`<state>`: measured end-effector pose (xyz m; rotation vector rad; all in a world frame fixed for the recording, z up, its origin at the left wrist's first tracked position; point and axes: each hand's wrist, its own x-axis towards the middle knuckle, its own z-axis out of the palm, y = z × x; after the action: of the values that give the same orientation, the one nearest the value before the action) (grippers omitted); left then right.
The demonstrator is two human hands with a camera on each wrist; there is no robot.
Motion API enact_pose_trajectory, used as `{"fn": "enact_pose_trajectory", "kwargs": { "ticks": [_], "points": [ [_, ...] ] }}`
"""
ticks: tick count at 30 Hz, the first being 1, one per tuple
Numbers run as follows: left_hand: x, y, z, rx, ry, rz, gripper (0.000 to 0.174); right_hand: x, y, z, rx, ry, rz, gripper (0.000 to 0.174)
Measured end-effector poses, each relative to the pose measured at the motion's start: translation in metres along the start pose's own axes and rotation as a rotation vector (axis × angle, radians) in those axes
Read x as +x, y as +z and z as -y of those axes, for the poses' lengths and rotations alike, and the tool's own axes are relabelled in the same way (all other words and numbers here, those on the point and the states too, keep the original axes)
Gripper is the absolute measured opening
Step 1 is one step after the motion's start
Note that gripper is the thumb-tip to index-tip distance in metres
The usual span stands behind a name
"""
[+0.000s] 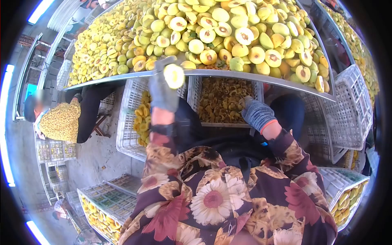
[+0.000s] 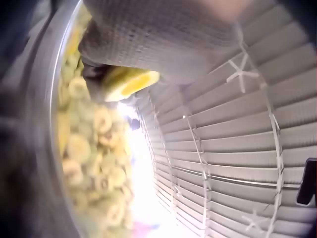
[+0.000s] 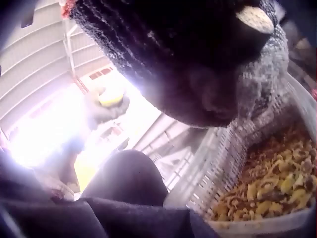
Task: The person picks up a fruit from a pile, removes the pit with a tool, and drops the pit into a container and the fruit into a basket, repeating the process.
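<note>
My left hand (image 1: pixel 164 87), in a grey glove, is raised at the near edge of the metal table. It holds a yellow peach half (image 1: pixel 174 76), the cut face turned up; in the left wrist view the half (image 2: pixel 130 83) shows between the gloved fingers. My right hand (image 1: pixel 258 114), in a blue-grey knitted glove with an orange cuff, is over the right side of a crate (image 1: pixel 196 94) of brown-yellow scraps (image 1: pixel 224 100). In the right wrist view its fingers curl around an object with a pale round end (image 3: pixel 255 20); the remainder is hidden by the glove.
Halved peaches (image 1: pixel 208 34) heap the metal-rimmed table (image 1: pixel 204 72) ahead. A white crate (image 1: pixel 130 118) with yellow halves stands left of my knees. Other crates (image 1: pixel 349 108) stand at the right. Another person (image 1: pixel 61 120) sits at the left.
</note>
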<state>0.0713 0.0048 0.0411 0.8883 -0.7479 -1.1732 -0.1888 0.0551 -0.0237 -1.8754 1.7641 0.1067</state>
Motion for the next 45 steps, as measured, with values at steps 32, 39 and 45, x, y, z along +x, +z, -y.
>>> {"fn": "enact_pose_trajectory", "kwargs": {
  "ticks": [32,39,45],
  "points": [
    [0.061,-0.040,-0.036,2.131,0.106,-0.067,0.041,-0.012,0.017,0.005,0.034,-0.279,0.055,0.037],
    [0.076,0.063,0.072,2.013,0.250,0.243,0.044,-0.019,0.015,-0.001,0.132,-0.292,-0.045,0.035],
    [0.078,0.058,0.096,1.733,0.381,0.237,0.037,-0.019,0.002,-0.016,0.171,-0.230,-0.184,0.029]
  ]
}}
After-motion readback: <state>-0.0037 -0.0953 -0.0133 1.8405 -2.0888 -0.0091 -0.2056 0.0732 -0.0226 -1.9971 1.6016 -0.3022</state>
